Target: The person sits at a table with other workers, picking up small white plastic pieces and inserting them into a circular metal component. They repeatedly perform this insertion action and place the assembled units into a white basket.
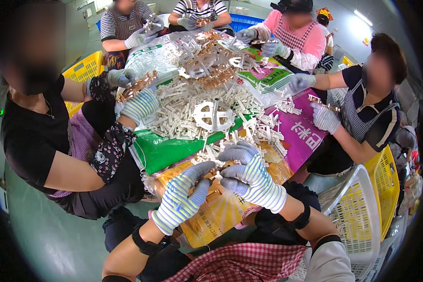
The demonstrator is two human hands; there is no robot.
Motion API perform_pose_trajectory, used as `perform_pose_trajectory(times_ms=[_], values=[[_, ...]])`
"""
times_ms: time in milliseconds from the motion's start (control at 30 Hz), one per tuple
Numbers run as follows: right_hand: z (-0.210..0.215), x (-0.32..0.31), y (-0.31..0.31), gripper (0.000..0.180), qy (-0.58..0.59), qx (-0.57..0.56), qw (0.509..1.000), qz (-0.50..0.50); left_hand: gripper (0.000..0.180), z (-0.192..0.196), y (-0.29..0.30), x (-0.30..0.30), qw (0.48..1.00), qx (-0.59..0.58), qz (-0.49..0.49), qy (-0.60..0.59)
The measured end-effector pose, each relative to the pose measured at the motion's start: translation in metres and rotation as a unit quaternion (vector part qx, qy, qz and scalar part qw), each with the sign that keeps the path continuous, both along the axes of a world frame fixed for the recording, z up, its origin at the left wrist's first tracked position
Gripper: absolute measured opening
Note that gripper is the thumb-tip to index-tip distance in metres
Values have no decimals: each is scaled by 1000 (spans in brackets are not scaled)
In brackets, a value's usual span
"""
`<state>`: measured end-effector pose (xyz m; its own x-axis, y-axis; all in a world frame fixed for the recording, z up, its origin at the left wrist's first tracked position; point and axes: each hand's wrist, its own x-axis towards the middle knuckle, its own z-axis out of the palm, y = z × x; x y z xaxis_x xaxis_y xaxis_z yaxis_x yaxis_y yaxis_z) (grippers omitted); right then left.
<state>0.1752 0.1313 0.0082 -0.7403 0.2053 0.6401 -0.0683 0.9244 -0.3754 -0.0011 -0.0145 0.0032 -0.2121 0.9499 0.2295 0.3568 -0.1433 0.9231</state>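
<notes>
Plainly, the yellow sack (pixel 199 233) has a bare near edge. Left hand (pixel 179 197) and right hand (pixel 254 177) curl at a small pale part (pixel 217 176); which pinches it is unclear.

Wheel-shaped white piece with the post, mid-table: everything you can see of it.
The wheel-shaped piece is whitish, with a notched rim, spoke-like bars and cut-out openings. A greyish post sticks up at its middle. It looks rigid; plastic or metal, I can't tell. It rests on the heap of small white parts, its open face toward the camera. The wearer's left hand and right hand are nearer the camera, apart from it.
</notes>
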Motion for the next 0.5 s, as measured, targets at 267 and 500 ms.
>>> perform_pose_trajectory(times_ms=[267, 500], values=[[-4, -3, -3, 20, -16, -42, 999, 17, 36, 5, 0, -3, 1000, 6, -2, 23], [-1, -3, -5, 25, -36, -51, 996, 64, 35, 21, -2, 4, 1000, -2, 2, 26]])
